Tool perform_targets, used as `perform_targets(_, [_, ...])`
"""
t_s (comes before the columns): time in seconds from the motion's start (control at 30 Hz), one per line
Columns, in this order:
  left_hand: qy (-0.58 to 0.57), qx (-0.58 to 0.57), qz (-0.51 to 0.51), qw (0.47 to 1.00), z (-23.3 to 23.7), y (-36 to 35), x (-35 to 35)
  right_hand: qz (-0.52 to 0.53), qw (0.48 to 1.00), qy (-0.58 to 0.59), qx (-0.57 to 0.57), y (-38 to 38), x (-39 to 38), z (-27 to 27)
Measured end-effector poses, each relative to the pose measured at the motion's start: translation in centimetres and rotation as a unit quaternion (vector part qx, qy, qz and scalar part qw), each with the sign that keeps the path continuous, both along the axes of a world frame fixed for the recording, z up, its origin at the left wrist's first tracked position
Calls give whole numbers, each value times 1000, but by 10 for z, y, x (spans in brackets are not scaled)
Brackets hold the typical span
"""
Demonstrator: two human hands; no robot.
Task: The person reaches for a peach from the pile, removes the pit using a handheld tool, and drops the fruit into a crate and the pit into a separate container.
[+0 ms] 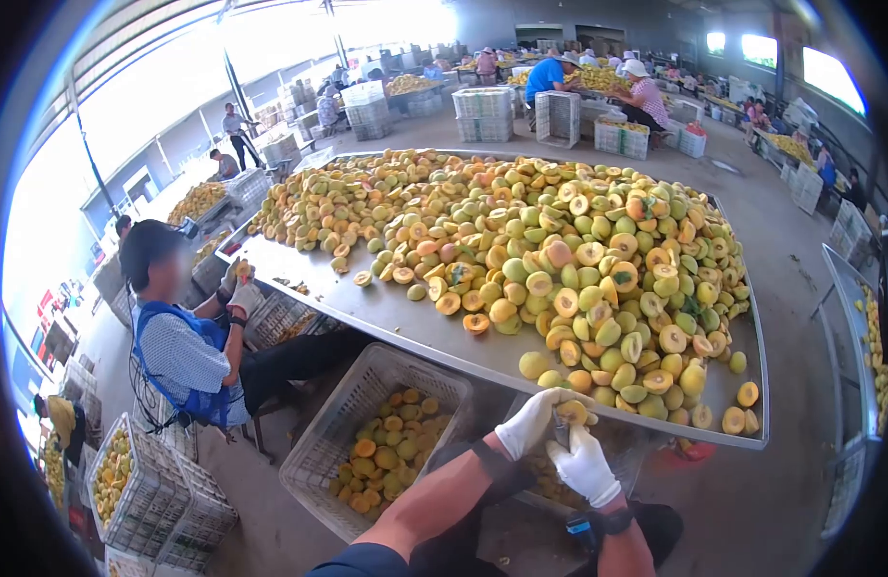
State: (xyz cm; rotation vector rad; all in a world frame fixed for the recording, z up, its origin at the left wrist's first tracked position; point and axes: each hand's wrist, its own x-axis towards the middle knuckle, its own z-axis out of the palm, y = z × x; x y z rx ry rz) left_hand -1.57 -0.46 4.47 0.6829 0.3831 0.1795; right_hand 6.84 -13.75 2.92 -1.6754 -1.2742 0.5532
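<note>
My left hand, in a white glove, is closed on a peach half just off the near edge of the metal table. Close against it, my right hand, also gloved in white, grips a small metal pitting tool whose tip meets the fruit. The tool's exact shape is partly hidden by the fingers. Beyond both hands, a large heap of halved yellow-green peaches covers much of the table. A few loose halves lie by the right corner.
Below the table, left of my arms, stands a plastic crate partly filled with peach halves. A co-worker in a blue vest sits at the left side, gloved hands on a fruit. Stacked crates stand lower left; another metal table is at right.
</note>
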Motion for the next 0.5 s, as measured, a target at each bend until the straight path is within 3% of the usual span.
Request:
perform_targets(0.1, [-8, 5, -36, 999, -9, 6, 0, 9, 992, 87, -87, 0, -1, 10])
perform_targets(0.2, [-2, -17, -50, 999, -16, 7, 2, -3, 1000, -1, -26, -2, -1, 6])
perform_targets(0.3, [28, 23, 8, 999, -44, 11, 9, -1, 1000, 22, -2, -2, -1, -2])
perform_targets(0.37, [37, -50, 96, 993, -38, 9, 8, 2, 1000, 7, 3, -5, -2, 7])
perform_targets(0.5, [26, 2, 180, 983, -25, 16, 6, 4, 998, 39, -46, -12, -3, 24])
